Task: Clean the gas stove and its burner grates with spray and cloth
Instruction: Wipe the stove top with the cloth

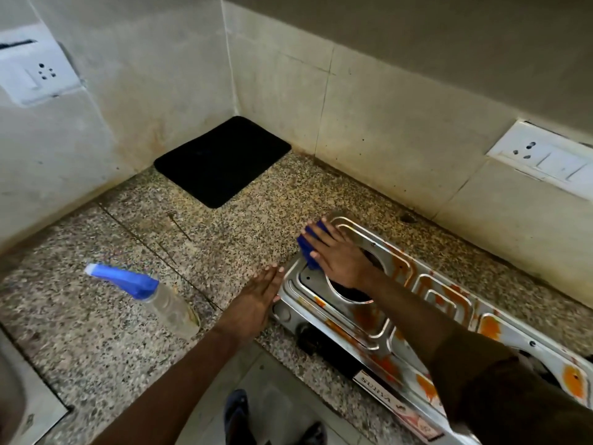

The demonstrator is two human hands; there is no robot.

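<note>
Stove (401, 319) on speckled surface (96, 332), right side, stained orange. Right hand (337, 252) spread flat, pressing blue cloth (309, 248) onto far left corner. Left hand (256, 300) flat, fingers together, against near left edge. Spray bottle (150, 297) standing well left. Black mat (221, 160) in far corner.

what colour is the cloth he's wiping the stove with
Blue. The cloth shows under the right hand on the stove, in the head view.
</note>
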